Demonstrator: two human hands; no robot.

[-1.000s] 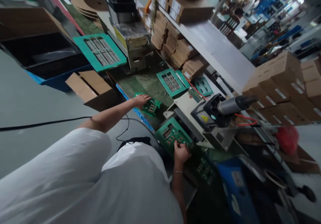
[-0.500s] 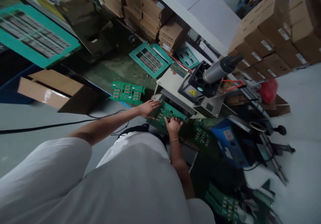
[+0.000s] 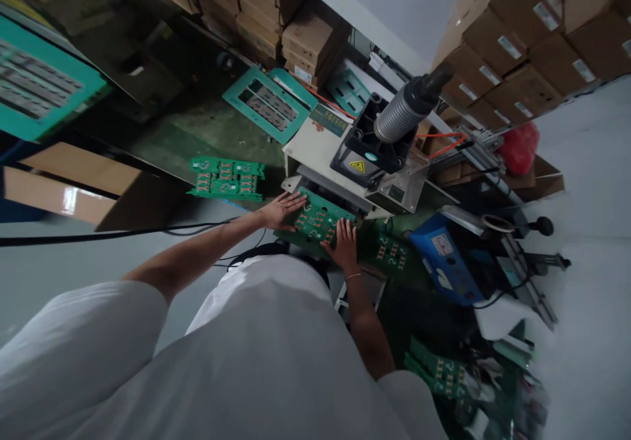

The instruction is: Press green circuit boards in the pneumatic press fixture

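A green circuit board panel (image 3: 315, 220) lies at the front of a grey machine (image 3: 323, 147). My left hand (image 3: 279, 208) rests flat on the panel's left edge, fingers stretched out. On the panel's right side lies my right hand (image 3: 342, 241), fingers spread and pressing down. A second green panel (image 3: 225, 178) sits on the bench to the left, untouched. The machine carries a black head with a ribbed metal hose (image 3: 401, 108).
Teal fixture frames (image 3: 269, 103) lie on the green bench behind. Stacked cardboard boxes (image 3: 305, 35) line the shelf. A blue device (image 3: 446, 266) and another green panel (image 3: 392, 252) sit right of my hands. A black cable (image 3: 98, 235) crosses the floor at left.
My left hand left the panel on the bench and came to the panel at the machine. My right hand went from a pinch to lying flat on it. The camera swung right.
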